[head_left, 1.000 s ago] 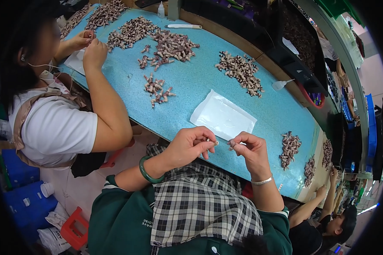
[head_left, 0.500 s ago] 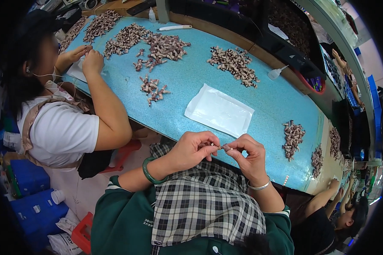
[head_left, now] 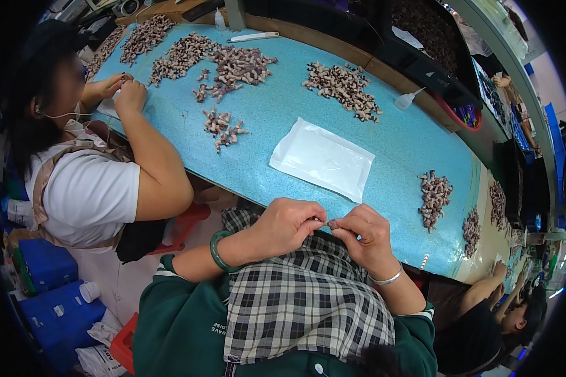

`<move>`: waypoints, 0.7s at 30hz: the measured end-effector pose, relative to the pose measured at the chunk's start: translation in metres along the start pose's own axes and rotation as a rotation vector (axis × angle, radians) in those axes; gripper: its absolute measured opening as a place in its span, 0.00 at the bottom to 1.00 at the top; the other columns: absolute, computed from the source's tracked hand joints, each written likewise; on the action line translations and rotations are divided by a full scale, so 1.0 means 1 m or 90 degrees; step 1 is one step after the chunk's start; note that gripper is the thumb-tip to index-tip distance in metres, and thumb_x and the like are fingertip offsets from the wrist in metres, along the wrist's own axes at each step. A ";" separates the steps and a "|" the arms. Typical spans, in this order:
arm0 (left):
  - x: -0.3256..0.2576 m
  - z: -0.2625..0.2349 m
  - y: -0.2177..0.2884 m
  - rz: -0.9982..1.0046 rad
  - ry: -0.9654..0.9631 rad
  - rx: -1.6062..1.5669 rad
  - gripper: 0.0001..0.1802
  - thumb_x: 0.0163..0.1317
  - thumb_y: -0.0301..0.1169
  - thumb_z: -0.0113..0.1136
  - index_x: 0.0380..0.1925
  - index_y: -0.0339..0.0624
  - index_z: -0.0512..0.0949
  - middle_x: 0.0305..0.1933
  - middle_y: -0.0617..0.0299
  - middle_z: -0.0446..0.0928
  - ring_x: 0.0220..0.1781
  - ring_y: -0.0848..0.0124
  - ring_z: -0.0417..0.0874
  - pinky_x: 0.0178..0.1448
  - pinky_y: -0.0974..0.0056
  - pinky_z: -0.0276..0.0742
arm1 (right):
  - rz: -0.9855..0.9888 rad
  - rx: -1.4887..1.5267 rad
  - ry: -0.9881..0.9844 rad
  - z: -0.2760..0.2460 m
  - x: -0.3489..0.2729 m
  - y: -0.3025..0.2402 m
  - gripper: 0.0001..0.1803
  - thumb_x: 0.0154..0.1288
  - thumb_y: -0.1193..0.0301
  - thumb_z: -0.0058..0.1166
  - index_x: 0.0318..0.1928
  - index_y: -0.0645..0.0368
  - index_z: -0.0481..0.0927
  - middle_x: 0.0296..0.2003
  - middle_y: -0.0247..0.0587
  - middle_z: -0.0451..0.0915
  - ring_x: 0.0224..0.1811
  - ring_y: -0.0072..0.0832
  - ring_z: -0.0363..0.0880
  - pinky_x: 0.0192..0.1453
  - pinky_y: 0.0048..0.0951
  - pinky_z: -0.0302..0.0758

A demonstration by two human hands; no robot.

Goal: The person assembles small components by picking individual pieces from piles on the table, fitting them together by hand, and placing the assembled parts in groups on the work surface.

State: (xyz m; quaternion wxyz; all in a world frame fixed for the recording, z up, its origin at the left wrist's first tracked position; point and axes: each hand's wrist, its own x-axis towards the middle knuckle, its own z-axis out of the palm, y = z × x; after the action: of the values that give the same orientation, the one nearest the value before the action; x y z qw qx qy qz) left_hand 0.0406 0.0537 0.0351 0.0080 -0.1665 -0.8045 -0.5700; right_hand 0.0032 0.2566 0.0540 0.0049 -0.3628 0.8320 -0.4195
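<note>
Above the table's near edge, my two hands meet with fingertips pinched and almost touching. In the fingers of my right hand (head_left: 362, 234) is a tiny grey-brown piece (head_left: 332, 224), mostly covered. My left hand (head_left: 289, 225), with a green bangle on its wrist, is closed in a pinch; what it holds is too small and hidden to make out. Just beyond them a white plastic pouch (head_left: 322, 157) lies flat on the blue tabletop (head_left: 258, 144). A small group of brown-and-cream knobbly pieces (head_left: 222, 129) lies to the left of the pouch.
Larger piles of similar pieces lie at the far left (head_left: 242, 65), far middle (head_left: 343, 89) and right (head_left: 434, 200). A white squeeze bottle (head_left: 407, 99) and a white pen-like tool (head_left: 253, 37) lie along the back. A co-worker (head_left: 88, 188) sits at left; another person (head_left: 478, 327) is at right.
My fingertips have drawn slightly apart, and less of the small piece shows between them. My left fingers are curled more closely. The view has shifted a little; the pouch and piles stay in place.
</note>
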 end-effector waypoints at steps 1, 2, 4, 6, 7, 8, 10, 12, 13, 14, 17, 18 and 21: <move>-0.001 0.002 -0.001 -0.008 0.000 -0.005 0.04 0.57 0.19 0.57 0.32 0.34 0.79 0.25 0.55 0.80 0.24 0.70 0.83 0.27 0.68 0.77 | -0.010 -0.016 0.006 0.002 -0.001 0.000 0.08 0.45 0.78 0.67 0.30 0.57 0.84 0.20 0.36 0.75 0.24 0.31 0.72 0.27 0.30 0.69; -0.002 0.005 -0.002 -0.011 0.001 -0.006 0.04 0.57 0.19 0.57 0.32 0.34 0.79 0.25 0.55 0.80 0.24 0.70 0.83 0.27 0.68 0.77 | -0.019 -0.033 0.011 0.004 -0.001 -0.001 0.08 0.46 0.79 0.66 0.29 0.58 0.83 0.21 0.37 0.75 0.23 0.31 0.72 0.27 0.30 0.68; -0.004 0.012 -0.004 -0.045 0.018 -0.034 0.03 0.57 0.21 0.57 0.31 0.35 0.76 0.24 0.54 0.78 0.23 0.63 0.82 0.28 0.63 0.77 | -0.023 -0.049 0.011 0.007 -0.006 0.000 0.09 0.45 0.79 0.66 0.30 0.58 0.82 0.21 0.37 0.74 0.24 0.33 0.72 0.27 0.31 0.69; -0.006 0.016 -0.005 -0.070 0.015 -0.050 0.02 0.57 0.20 0.57 0.31 0.35 0.76 0.23 0.54 0.78 0.23 0.64 0.83 0.27 0.64 0.77 | -0.023 -0.065 0.012 0.010 -0.008 0.001 0.09 0.44 0.79 0.66 0.30 0.58 0.82 0.21 0.38 0.73 0.25 0.34 0.71 0.27 0.32 0.69; -0.007 0.017 -0.006 -0.090 0.015 -0.064 0.02 0.57 0.20 0.56 0.31 0.35 0.76 0.23 0.54 0.79 0.23 0.65 0.83 0.27 0.65 0.77 | -0.029 -0.076 0.008 0.011 -0.008 0.002 0.09 0.44 0.79 0.65 0.30 0.58 0.82 0.21 0.38 0.73 0.25 0.35 0.71 0.27 0.32 0.69; -0.008 0.017 -0.006 -0.092 0.013 -0.064 0.02 0.57 0.20 0.56 0.31 0.35 0.76 0.23 0.54 0.79 0.23 0.65 0.83 0.27 0.65 0.77 | -0.035 -0.087 0.004 0.012 -0.009 0.003 0.09 0.44 0.80 0.65 0.30 0.58 0.81 0.21 0.38 0.72 0.25 0.35 0.71 0.27 0.33 0.69; -0.007 0.015 -0.008 -0.088 -0.019 -0.046 0.04 0.58 0.18 0.57 0.33 0.33 0.77 0.25 0.55 0.79 0.24 0.71 0.83 0.27 0.69 0.77 | -0.027 -0.049 0.002 0.013 -0.011 0.009 0.09 0.45 0.79 0.65 0.30 0.58 0.82 0.21 0.38 0.73 0.24 0.34 0.71 0.27 0.32 0.69; -0.004 0.011 -0.006 -0.063 -0.023 -0.043 0.03 0.59 0.18 0.57 0.33 0.33 0.77 0.25 0.56 0.79 0.24 0.71 0.83 0.27 0.69 0.77 | -0.019 -0.011 0.000 0.010 -0.013 0.014 0.09 0.46 0.79 0.65 0.31 0.58 0.82 0.22 0.38 0.73 0.24 0.33 0.71 0.27 0.31 0.69; -0.002 0.011 -0.005 -0.036 -0.026 -0.041 0.03 0.59 0.19 0.57 0.33 0.33 0.77 0.24 0.56 0.79 0.24 0.71 0.83 0.27 0.70 0.77 | 0.015 0.052 -0.010 0.007 -0.013 0.016 0.08 0.48 0.78 0.65 0.32 0.58 0.82 0.22 0.37 0.74 0.25 0.31 0.72 0.27 0.29 0.69; -0.001 0.010 -0.003 -0.036 -0.026 -0.042 0.03 0.59 0.19 0.57 0.33 0.33 0.77 0.24 0.56 0.79 0.24 0.71 0.83 0.27 0.70 0.77 | 0.049 0.114 -0.021 0.005 -0.014 0.017 0.07 0.50 0.77 0.65 0.32 0.58 0.83 0.23 0.37 0.75 0.25 0.29 0.72 0.28 0.27 0.69; -0.004 0.008 -0.001 -0.148 -0.028 -0.196 0.02 0.62 0.22 0.58 0.33 0.34 0.77 0.22 0.59 0.79 0.24 0.73 0.82 0.28 0.70 0.76 | 0.080 0.202 0.005 0.006 -0.016 0.018 0.06 0.53 0.75 0.65 0.33 0.58 0.83 0.24 0.35 0.77 0.26 0.25 0.72 0.29 0.25 0.69; -0.005 0.010 -0.004 -0.119 -0.061 -0.159 0.04 0.63 0.26 0.57 0.32 0.36 0.77 0.21 0.57 0.77 0.22 0.66 0.81 0.27 0.65 0.75 | 0.081 0.203 0.004 0.006 -0.017 0.018 0.06 0.53 0.75 0.65 0.33 0.58 0.83 0.24 0.35 0.77 0.26 0.25 0.72 0.29 0.25 0.69; -0.008 0.012 -0.008 -0.064 -0.122 -0.071 0.08 0.65 0.31 0.56 0.30 0.38 0.76 0.18 0.54 0.75 0.21 0.57 0.78 0.25 0.58 0.72 | 0.090 0.227 0.002 0.010 -0.022 0.017 0.05 0.55 0.75 0.64 0.33 0.59 0.83 0.25 0.35 0.78 0.26 0.25 0.73 0.30 0.25 0.69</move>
State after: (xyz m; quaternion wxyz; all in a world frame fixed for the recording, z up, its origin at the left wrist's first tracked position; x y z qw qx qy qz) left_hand 0.0479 0.0600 0.0222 -0.1064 -0.1800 -0.7762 -0.5948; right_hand 0.0119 0.2695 0.0287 0.0974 -0.2962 0.7681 -0.5592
